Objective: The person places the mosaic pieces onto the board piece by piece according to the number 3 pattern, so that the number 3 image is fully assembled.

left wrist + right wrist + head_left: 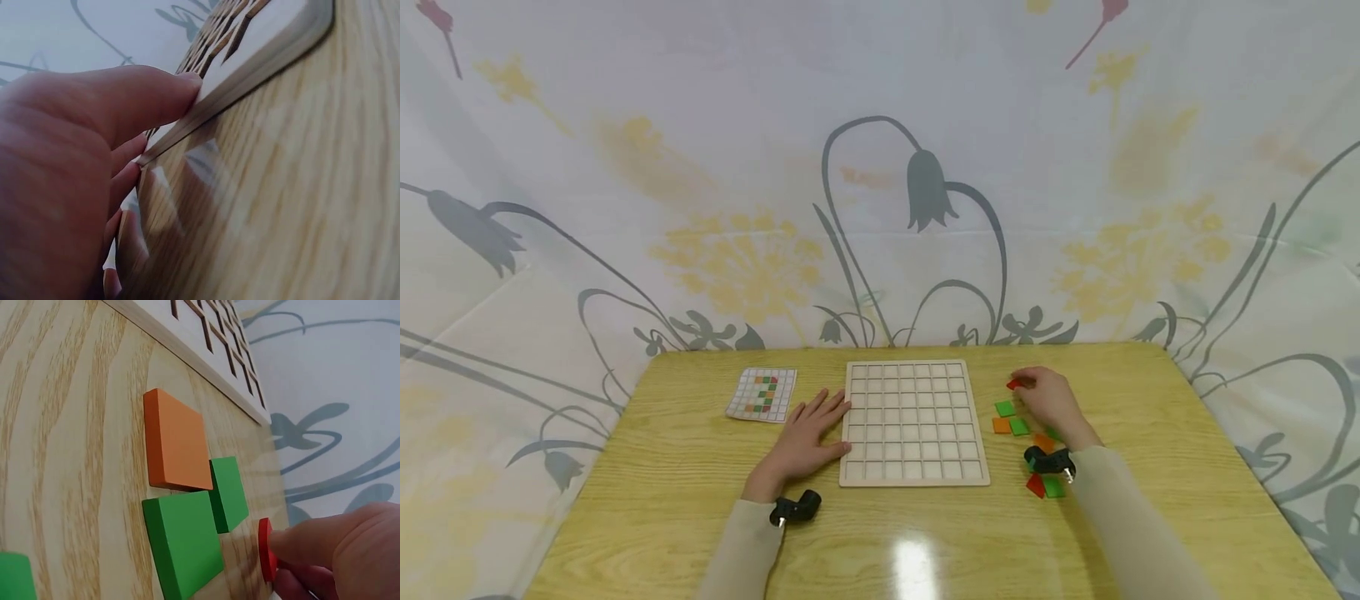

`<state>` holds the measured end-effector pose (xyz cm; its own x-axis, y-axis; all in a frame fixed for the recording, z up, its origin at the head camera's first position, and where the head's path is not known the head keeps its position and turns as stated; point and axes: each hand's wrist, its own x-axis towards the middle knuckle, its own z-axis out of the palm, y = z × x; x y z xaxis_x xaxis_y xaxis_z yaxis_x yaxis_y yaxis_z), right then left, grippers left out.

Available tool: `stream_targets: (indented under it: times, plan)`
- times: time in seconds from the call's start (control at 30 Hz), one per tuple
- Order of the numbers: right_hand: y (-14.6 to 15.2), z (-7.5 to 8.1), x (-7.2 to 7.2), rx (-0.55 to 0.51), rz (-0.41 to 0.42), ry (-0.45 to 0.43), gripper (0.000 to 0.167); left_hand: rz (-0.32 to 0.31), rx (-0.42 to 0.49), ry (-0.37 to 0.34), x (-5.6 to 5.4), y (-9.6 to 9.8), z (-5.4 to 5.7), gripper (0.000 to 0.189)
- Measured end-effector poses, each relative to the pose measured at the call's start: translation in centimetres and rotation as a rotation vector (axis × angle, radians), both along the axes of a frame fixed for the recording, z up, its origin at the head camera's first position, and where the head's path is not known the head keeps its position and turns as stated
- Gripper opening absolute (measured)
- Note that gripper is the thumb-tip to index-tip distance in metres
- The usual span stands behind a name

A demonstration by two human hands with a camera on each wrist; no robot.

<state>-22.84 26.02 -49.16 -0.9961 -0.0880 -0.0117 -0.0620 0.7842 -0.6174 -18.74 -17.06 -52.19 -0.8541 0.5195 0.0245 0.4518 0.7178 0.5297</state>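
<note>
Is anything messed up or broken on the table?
Nothing looks broken or spilled. The loose tiles right of the grid board lie scattered at different angles, which looks a bit messy, but nothing really stands out as odd.

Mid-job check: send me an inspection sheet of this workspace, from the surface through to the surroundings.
Surface: yellowish wood-grain tabletop, with glare on its near part.
Job's things: pale wooden grid board, cells unfilled; white paper card printed with a coloured grid, left of it; loose green square tiles, orange square tiles and a red piece, right of the board.
Clutter: nothing seen.
Hands: left hand touches the board's left edge; right hand pinches another red piece.
Cables: nothing seen.
Surroundings: white backdrop printed with grey and yellow flowers.
</note>
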Motion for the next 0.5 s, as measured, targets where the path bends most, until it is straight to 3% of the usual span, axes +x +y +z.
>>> stream_targets:
  times: [0.27,0.5]
  plan:
    - [-0.11,-0.13,0.0,0.016,-0.016,0.013,0.03,0.011,0.017,0.021,0.08,0.21,-0.16,0.068]
    - [-0.42,-0.07,0.27,-0.037,-0.087,-0.023,0.031,0.033,0.043,0.016,0.19,0.4,0.09,0.069]
